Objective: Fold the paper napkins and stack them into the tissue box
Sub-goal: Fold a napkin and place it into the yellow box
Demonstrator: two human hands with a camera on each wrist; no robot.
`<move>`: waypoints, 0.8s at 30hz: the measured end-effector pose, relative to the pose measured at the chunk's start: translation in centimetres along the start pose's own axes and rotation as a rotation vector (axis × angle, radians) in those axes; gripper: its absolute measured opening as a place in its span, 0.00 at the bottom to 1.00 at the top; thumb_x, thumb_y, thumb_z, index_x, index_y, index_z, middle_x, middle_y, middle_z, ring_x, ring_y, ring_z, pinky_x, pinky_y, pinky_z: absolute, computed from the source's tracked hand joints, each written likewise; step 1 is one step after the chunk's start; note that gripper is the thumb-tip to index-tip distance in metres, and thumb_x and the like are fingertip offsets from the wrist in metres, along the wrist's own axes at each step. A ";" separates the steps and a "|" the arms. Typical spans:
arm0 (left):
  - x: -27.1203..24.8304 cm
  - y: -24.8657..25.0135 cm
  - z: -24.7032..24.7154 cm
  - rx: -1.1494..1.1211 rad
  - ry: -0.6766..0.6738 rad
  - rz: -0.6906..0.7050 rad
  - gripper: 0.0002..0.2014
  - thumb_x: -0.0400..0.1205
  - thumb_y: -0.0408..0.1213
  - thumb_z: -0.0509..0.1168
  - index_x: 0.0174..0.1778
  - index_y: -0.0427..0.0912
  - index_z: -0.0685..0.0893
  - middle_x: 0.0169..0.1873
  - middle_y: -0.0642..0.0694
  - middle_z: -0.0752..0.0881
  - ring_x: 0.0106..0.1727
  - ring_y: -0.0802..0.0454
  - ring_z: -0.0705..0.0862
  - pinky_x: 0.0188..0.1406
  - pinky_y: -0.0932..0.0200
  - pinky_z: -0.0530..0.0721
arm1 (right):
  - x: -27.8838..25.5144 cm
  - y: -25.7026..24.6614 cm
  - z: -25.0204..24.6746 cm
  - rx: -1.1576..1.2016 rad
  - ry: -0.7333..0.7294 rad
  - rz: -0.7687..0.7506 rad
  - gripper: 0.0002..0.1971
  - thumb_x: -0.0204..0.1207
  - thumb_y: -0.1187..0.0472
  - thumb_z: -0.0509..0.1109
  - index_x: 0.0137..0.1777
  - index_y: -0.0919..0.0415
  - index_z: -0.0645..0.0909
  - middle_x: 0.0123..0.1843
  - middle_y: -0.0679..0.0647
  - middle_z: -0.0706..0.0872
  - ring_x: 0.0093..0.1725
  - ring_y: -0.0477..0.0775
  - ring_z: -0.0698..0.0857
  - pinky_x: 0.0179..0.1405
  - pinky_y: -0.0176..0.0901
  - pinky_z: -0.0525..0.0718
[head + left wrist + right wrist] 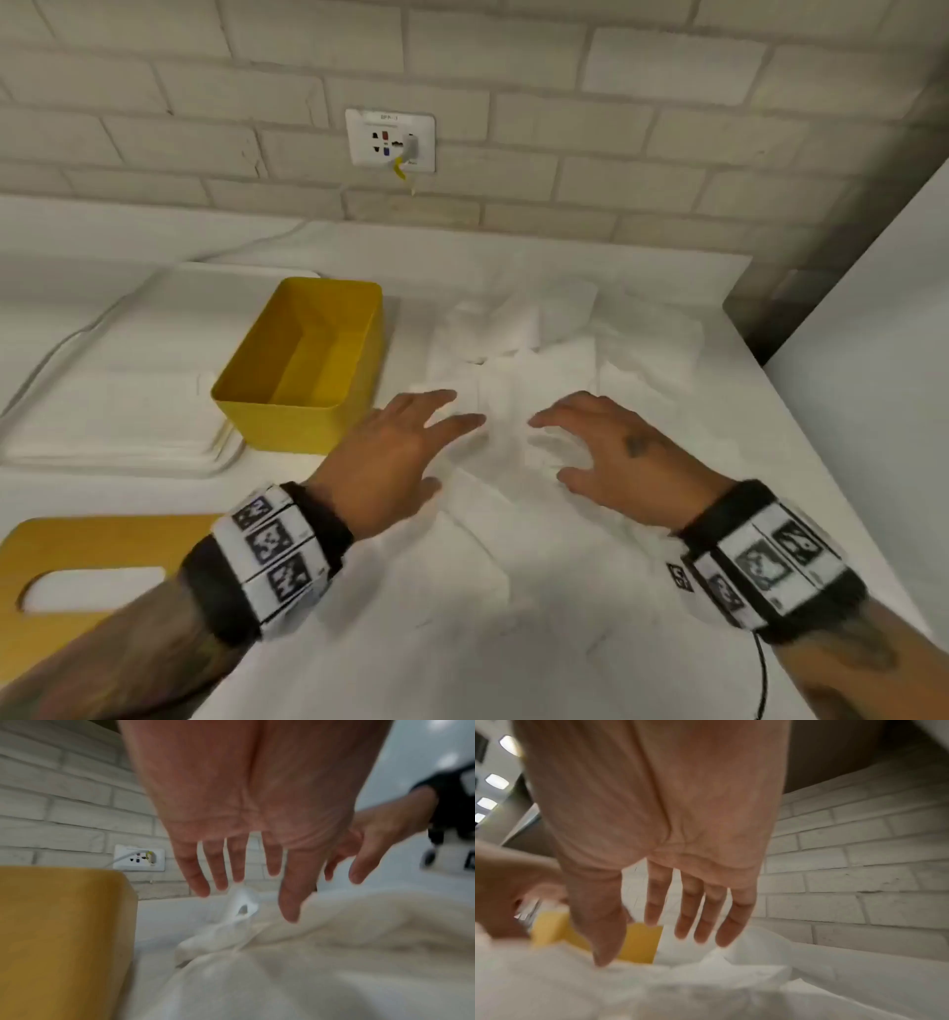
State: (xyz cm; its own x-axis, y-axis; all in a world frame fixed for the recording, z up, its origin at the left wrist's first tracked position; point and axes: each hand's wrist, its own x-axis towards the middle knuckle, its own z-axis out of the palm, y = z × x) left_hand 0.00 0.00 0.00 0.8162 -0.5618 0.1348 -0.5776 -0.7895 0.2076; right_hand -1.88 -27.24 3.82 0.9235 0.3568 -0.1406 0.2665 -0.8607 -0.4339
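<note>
A: While both hands were held over the napkins [508, 390], what was seen of the fingers?

B: Left hand [382, 462] was spread flat, fingers straight and apart, nothing gripped. Right hand [611, 452] was held with fingers loosely bent, tips pointed at the paper, nothing pinched. Contact with the paper could not be told from the wrist views; blur was noted.

A: Napkins, where?

B: A loose white pile was seen on the counter [801, 462], spread from 12 o'clock of the hands down under both wrists. Some sheets were crumpled, some lay flat.

A: Tissue box?

B: Yellow box [303, 365] was seen open-topped at 10 o'clock of the left hand, just beside the pile, with nothing visible inside. Its yellow lid [77, 555], slot cut through, was laid flat at 8 o'clock, apart from the box.

A: Anything else logged?

B: A white tray [102, 411] was seen at 9 o'clock of the box, touching it. A wall socket [390, 139] was noted at 12 o'clock on the brick wall [616, 103].
</note>
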 end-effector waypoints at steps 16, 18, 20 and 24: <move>6.1 2.5 -8.6 -1.454 0.336 -0.215 0.12 0.82 0.47 0.74 0.44 0.42 0.84 0.43 0.46 0.91 0.45 0.52 0.90 0.47 0.60 0.88 | 3.5 -2.2 -2.5 0.960 0.322 0.025 0.13 0.71 0.55 0.81 0.54 0.57 0.91 0.53 0.54 0.95 0.56 0.59 0.93 0.63 0.64 0.88; 5.8 3.2 -8.1 -1.590 0.211 -0.213 0.20 0.82 0.55 0.67 0.60 0.43 0.86 0.56 0.45 0.92 0.57 0.47 0.91 0.57 0.54 0.90 | 3.8 -2.6 -3.0 1.106 0.285 0.007 0.19 0.68 0.56 0.81 0.56 0.63 0.90 0.57 0.60 0.93 0.60 0.66 0.91 0.65 0.69 0.86; 5.4 4.1 -7.2 -1.643 0.140 -0.234 0.23 0.85 0.54 0.64 0.69 0.42 0.84 0.64 0.42 0.91 0.66 0.42 0.89 0.66 0.48 0.88 | 4.1 -3.0 -2.7 1.163 0.233 0.025 0.18 0.71 0.61 0.78 0.60 0.68 0.88 0.59 0.62 0.93 0.60 0.64 0.91 0.61 0.61 0.89; 4.8 4.7 -5.2 -1.754 0.209 -0.460 0.20 0.88 0.43 0.62 0.69 0.32 0.84 0.61 0.35 0.91 0.63 0.37 0.90 0.61 0.45 0.90 | 3.3 -3.0 0.1 1.133 0.114 0.130 0.15 0.77 0.66 0.77 0.63 0.68 0.87 0.58 0.59 0.93 0.58 0.60 0.92 0.60 0.56 0.90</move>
State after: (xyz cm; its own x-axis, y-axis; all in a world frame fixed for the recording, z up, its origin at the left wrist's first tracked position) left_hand 1.23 -5.11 6.62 0.9565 -0.2539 -0.1435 0.2322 0.3653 0.9014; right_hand 0.33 -23.43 4.53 0.9608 0.2044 -0.1872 -0.1815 -0.0464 -0.9823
